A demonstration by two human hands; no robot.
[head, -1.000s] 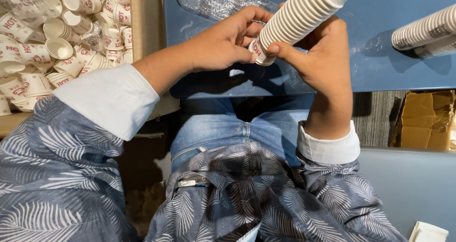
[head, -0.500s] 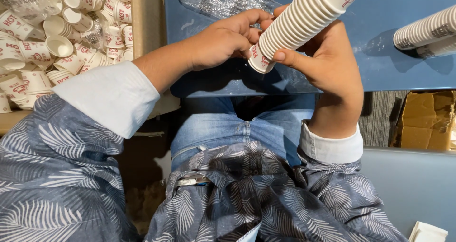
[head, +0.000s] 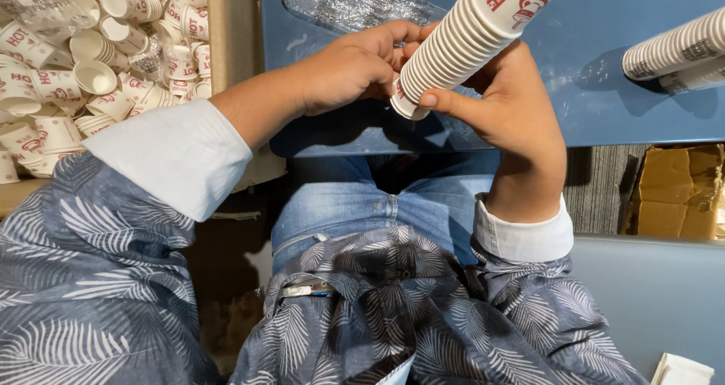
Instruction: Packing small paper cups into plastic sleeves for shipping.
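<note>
Head view: cup stack (head: 468, 41) slants up-right, rims toward lap, both hands gripping.

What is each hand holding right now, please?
Left hand: fingers closed on the stack of paper cups.
Right hand: closed around the same stack.

Bare blue table (head: 604, 106) lies open right of the held cup stack (head: 461, 41); crumpled plastic wrap (head: 355, 4) blocks beyond it, lying cup stacks (head: 676, 53) far right.

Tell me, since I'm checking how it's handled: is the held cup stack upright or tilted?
Tilted. The cup stack slants up to the right, its lower end between the left hand and right hand.
</note>
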